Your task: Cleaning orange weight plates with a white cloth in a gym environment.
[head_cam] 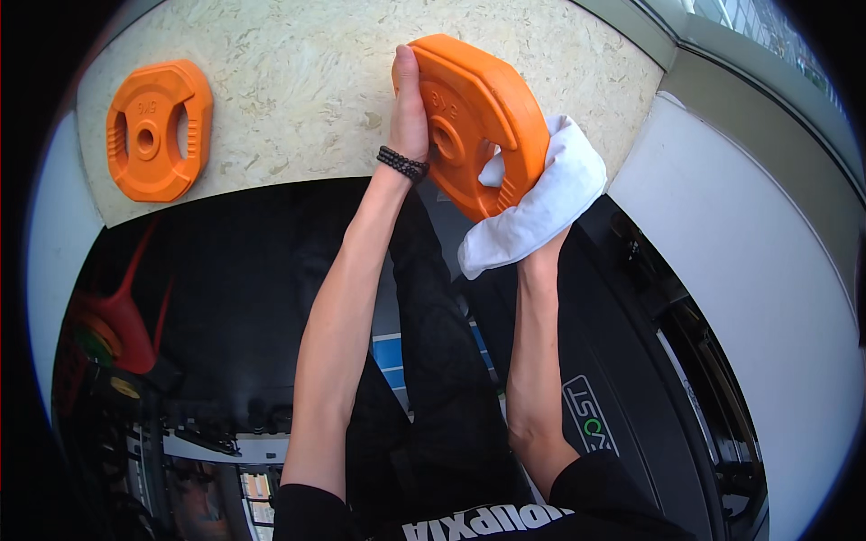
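An orange 5 kg weight plate (467, 128) is held up and tilted in front of me, over the edge of the speckled stone-look ledge. My left hand (410, 111) grips its left rim, thumb lying along the near face; a black bead bracelet circles that wrist. A white cloth (541, 209) wraps the plate's lower right edge and shows through its handle slot. Under that cloth is my right hand (551, 245), its fingers mostly hidden, pressing the fabric against the rim. A second orange weight plate (145, 138) lies flat on the ledge at the left.
The pale ledge (291, 88) ends at a curved front edge. A white wall panel (737, 223) and a window frame (764, 88) bound the right side. Beside my legs stands a black padded surface (629, 379) bearing writing. Red and black gym equipment (128, 318) appears at lower left.
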Demonstrator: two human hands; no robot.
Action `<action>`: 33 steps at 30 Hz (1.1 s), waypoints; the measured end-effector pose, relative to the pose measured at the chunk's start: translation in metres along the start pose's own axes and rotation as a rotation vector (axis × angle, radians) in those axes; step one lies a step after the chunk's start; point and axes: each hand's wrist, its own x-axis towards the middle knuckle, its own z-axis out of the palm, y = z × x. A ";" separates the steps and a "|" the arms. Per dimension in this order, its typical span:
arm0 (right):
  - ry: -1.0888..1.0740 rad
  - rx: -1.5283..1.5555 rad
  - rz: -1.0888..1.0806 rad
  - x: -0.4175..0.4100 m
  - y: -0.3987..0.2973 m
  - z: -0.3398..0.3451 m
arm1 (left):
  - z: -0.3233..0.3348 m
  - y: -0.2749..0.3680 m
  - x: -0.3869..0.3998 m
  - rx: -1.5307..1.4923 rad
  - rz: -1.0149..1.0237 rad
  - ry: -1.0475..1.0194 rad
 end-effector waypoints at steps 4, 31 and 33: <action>-0.202 0.673 0.514 0.028 -0.015 -0.023 | 0.011 -0.012 0.004 0.327 0.189 0.211; 0.131 -0.205 0.039 0.030 0.032 -0.006 | 0.029 -0.028 0.024 0.465 -0.035 0.236; -0.017 -0.067 0.263 0.033 0.045 -0.017 | 0.028 -0.034 0.017 0.517 -0.049 0.243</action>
